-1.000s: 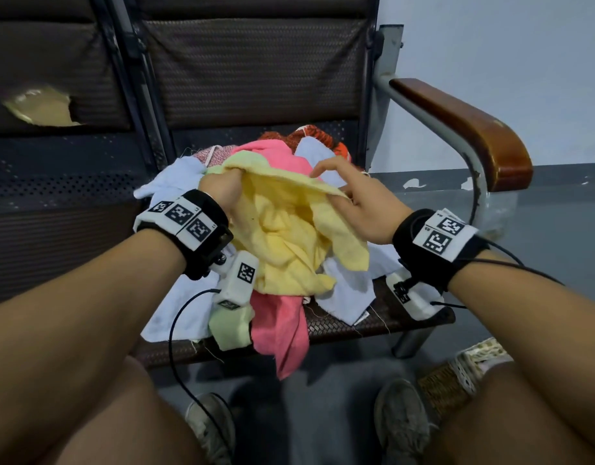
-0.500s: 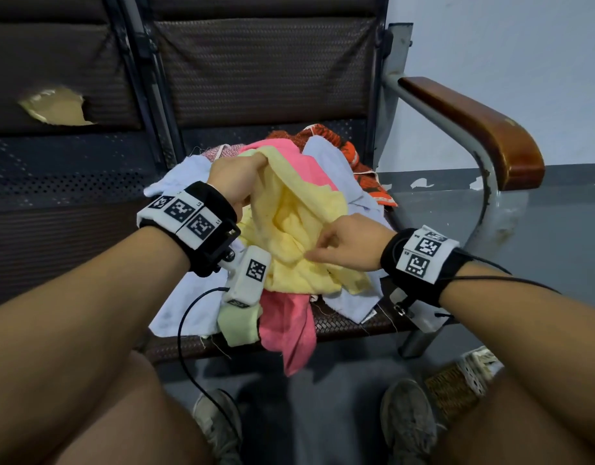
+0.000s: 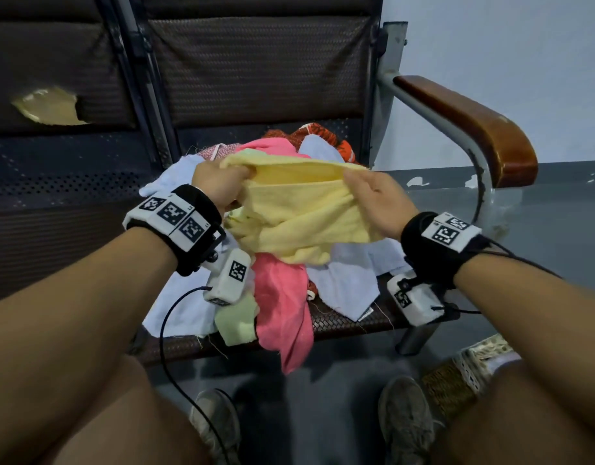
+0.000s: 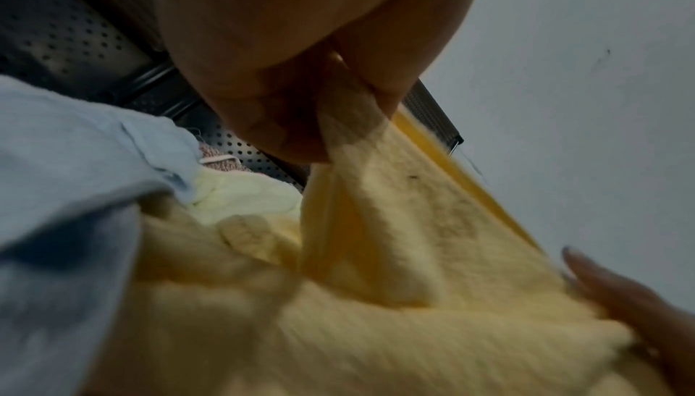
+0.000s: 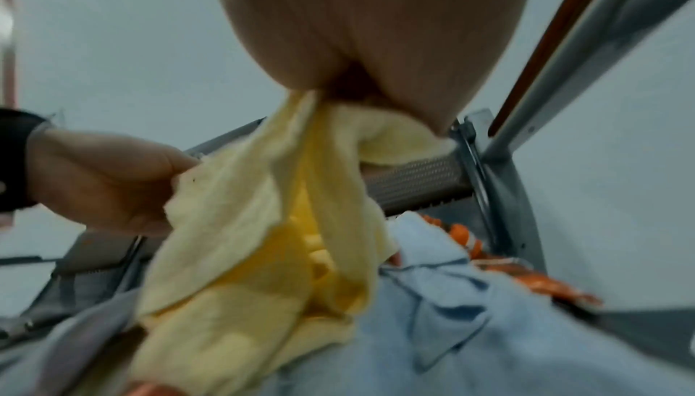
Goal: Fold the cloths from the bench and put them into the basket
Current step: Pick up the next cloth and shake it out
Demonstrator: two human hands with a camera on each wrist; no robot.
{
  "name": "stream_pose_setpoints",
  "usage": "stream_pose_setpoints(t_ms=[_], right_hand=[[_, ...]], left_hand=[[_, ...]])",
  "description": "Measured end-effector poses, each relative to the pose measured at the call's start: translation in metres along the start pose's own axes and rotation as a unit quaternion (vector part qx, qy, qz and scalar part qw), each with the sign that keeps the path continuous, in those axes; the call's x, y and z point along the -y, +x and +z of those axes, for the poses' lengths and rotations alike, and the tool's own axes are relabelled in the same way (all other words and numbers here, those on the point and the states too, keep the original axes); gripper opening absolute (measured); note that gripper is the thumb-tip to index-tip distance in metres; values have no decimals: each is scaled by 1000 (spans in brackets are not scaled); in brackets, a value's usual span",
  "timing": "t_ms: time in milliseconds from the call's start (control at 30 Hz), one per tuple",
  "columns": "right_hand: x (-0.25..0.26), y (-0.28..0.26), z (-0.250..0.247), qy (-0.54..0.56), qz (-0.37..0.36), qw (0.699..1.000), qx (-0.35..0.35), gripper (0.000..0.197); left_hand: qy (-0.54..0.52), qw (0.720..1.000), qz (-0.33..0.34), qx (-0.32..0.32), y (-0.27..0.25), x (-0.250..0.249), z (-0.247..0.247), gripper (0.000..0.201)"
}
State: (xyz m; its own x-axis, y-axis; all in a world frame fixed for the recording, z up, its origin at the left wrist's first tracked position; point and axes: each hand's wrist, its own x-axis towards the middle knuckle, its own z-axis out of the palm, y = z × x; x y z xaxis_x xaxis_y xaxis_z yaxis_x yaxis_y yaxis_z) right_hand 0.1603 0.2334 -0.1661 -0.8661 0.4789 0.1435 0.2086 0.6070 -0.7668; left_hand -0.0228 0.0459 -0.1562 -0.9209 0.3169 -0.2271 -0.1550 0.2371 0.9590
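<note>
Yellow cloth [image 3: 299,209]: raised just above the pile on the bench seat [image 3: 350,322], its upper hem stretched between both hands; the lower part sags in loose folds onto the cloths beneath.
Left hand [image 3: 219,187]: fingers curled round one upper corner, the fabric bunched in the fist; the left wrist view shows cloth squeezed between thumb and fingers.
Right hand [image 3: 378,203]: thumb and fingers pinch the opposite end of the same hem; the right wrist view shows cloth gathered at the fingertips.
Reason for hold: judged as spreading the hem taut to find the cloth's shape before the first fold.
Pile: pink cloth [image 3: 284,310] hangs over the front edge of the seat; pale blue cloth [image 3: 351,283] and light green cloth [image 3: 237,318] lie under and beside it; an orange patterned cloth [image 3: 323,134] sits at the back.
Basket [image 3: 470,370]: on the floor, low right, near a shoe; mostly cut off by the person's right leg, contents not readable.
Hidden: lower corners of the yellow cloth are lost in its folds; the count of cloths is unclear; both wrist views are blurred.
Progress: judged early, most cloths unfolded.
</note>
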Motion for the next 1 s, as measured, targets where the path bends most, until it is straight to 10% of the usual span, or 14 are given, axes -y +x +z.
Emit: stream_pose_setpoints(t_ms=[300,600,833,1000], right_hand=[[-21,-9,-14,-293,-24,941,169,43],[-21,0,-23,-5,95,992,-82,48],[-30,-19,-43,-187,-11,981,53,34],[-26,-11,-66,22,94,995,-36,38]], left_hand=[[-76,996,16,-35,8,5,-15,25],[-64,997,40,-5,-4,-2,-9,14],[-45,997,53,38,-13,-13,-16,36],[-123,979,52,151,-25,-35,-12,25]])
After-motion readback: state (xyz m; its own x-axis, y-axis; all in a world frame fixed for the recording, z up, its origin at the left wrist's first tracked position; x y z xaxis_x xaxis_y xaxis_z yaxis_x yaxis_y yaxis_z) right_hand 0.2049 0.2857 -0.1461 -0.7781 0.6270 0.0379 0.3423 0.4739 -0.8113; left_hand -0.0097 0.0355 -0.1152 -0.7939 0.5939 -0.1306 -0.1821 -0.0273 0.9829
